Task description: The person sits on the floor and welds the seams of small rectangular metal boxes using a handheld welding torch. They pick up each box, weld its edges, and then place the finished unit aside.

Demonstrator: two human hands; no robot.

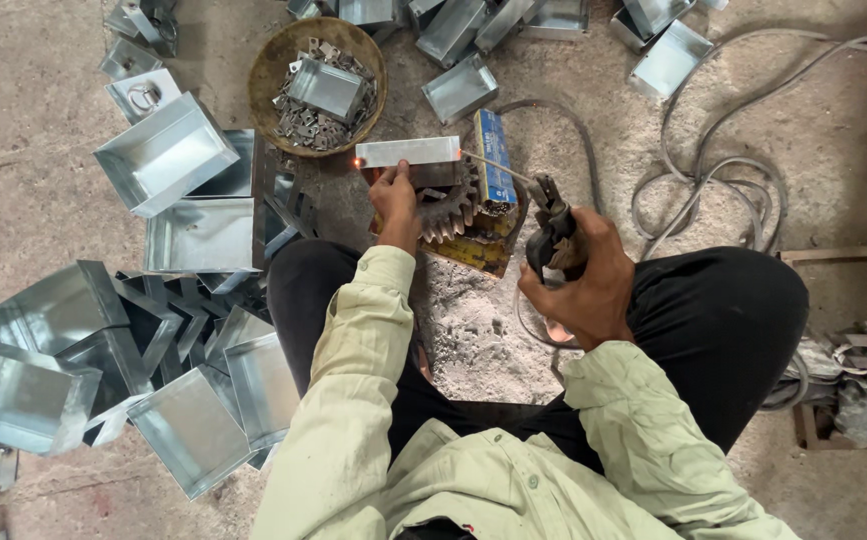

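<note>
My left hand (396, 203) presses on a small metal box (408, 152) that rests on a toothed gear (450, 208). An orange glow shows at the box's left corner. My right hand (585, 282) grips a welding electrode holder (551, 232). Its thin rod (496, 168) reaches up-left to the box's right end. A blue carton (493, 158) lies just right of the box. I squat in black trousers and a pale green shirt.
Several shiny sheet-metal boxes (165, 152) are heaped on the left and along the top. A round basket (318, 72) holds small metal pieces and one box. Grey cables (713, 172) coil on the dusty floor at right.
</note>
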